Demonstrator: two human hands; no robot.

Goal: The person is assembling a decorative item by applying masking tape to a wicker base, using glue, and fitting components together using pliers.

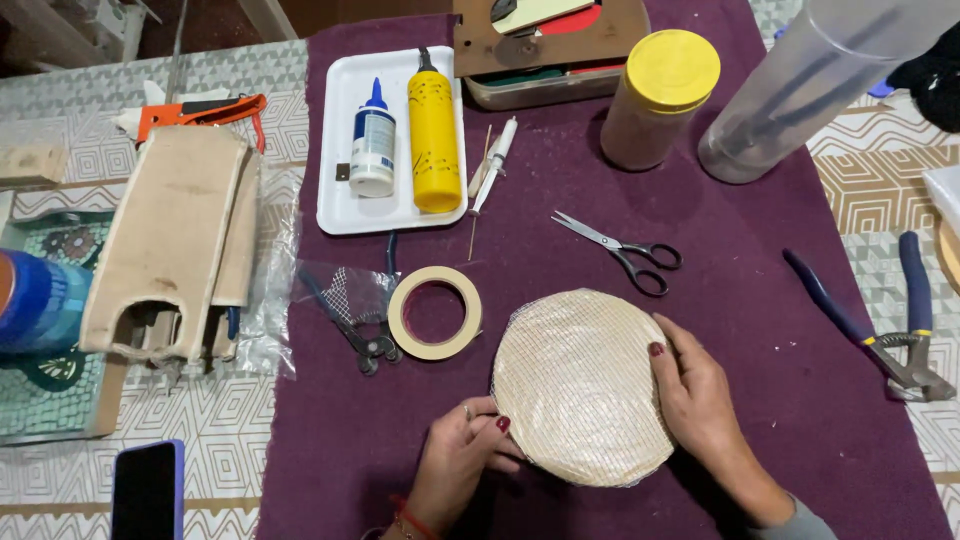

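While a purple cloth (760, 400) covers the patterned desk (240, 430), I see my left hand (462, 462) and right hand (700, 400) grasping a pale, mesh-covered round disc (580, 385) at lower centre.

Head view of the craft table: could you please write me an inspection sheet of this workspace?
Surface: purple cloth over a patterned table cover.
Job's things: round cream disc under fine mesh, flat on the cloth.
Clutter: tape roll, scissors, pliers, white tray with a glue bottle and yellow bottle, yellow-lidded jar, phone.
Hands: left hand and right hand grip the disc's edges.
Cables: nothing seen.
Surroundings: burlap piece at left.
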